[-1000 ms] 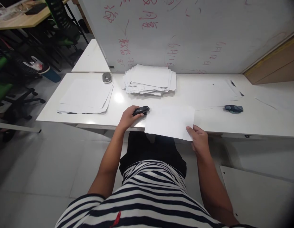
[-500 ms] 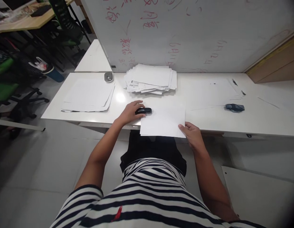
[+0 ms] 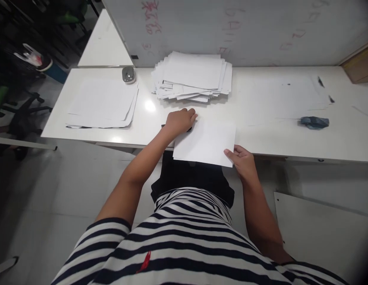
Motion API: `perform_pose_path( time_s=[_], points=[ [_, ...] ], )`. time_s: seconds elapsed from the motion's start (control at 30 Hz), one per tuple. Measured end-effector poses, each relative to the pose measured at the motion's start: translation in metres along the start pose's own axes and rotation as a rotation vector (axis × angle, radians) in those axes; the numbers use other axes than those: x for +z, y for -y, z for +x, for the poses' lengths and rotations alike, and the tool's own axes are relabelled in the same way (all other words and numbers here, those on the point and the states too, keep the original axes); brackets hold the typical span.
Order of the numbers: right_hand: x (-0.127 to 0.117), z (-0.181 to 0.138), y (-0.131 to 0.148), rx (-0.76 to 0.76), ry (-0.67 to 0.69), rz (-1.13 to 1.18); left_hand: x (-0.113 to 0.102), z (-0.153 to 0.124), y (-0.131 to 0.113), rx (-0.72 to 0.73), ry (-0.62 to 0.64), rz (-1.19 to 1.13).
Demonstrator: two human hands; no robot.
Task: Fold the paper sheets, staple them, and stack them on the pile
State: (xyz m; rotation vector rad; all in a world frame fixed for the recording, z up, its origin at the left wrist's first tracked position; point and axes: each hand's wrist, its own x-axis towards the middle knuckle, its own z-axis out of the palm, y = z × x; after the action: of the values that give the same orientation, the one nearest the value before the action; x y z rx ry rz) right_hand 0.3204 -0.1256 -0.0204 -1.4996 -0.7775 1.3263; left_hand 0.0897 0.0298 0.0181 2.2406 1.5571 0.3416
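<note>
A black stapler (image 3: 189,129) lies at the upper left corner of some white paper sheets (image 3: 206,144), mostly covered by my left hand (image 3: 180,121). That hand bears down on the stapler from above with its fingers curled. My right hand (image 3: 241,158) pinches the lower right corner of the sheets, thumb on top. The sheets extend a little past the front edge of the white table (image 3: 148,136), and their lower edges are slightly out of line.
Behind the sheets stands a thick, uneven paper stack (image 3: 195,73) against the whiteboard (image 3: 195,31). Several papers (image 3: 100,99) lie at left beside a small grey-topped device (image 3: 128,74). At right are more papers (image 3: 287,95) and a dark blue item (image 3: 314,122).
My left hand has shifted from gripping the stapler's side to over its top, fingers now curled. The right hand keeps its pinch on the sheets. The view has tilted downward.
</note>
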Motion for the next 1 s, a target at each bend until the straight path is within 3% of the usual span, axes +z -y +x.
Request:
perform_pose_path(
  time_s=[0.17,0.27,0.33,0.47,0.53,0.73,0.87,1.0],
  points=[
    [-0.004,0.007,0.002,0.064,0.008,-0.009,-0.006,-0.001,-0.001,-0.017,0.081,0.032],
    [-0.002,0.006,0.001,0.046,0.008,0.025,-0.013,-0.005,-0.003,-0.006,0.035,-0.018],
    [0.001,0.004,0.001,0.019,0.004,0.036,-0.017,-0.011,-0.004,0.016,-0.076,-0.067],
    [0.008,-0.004,0.002,-0.097,-0.030,0.018,-0.021,-0.031,-0.004,0.023,-0.417,-0.078],
    [0.010,-0.007,0.005,-0.177,-0.061,-0.051,-0.020,-0.044,-0.001,0.005,-0.516,-0.054],
    [-0.007,-0.006,0.022,-0.385,-0.369,-0.401,0.003,-0.079,0.016,-0.099,-0.603,0.077],
    [-0.019,-0.009,0.031,-0.439,-0.511,-0.349,0.012,-0.086,0.021,-0.073,-0.598,0.066],
    [-0.024,-0.010,0.021,-0.496,-0.814,-0.315,0.011,-0.086,0.024,-0.055,-0.582,0.031]
  ],
)
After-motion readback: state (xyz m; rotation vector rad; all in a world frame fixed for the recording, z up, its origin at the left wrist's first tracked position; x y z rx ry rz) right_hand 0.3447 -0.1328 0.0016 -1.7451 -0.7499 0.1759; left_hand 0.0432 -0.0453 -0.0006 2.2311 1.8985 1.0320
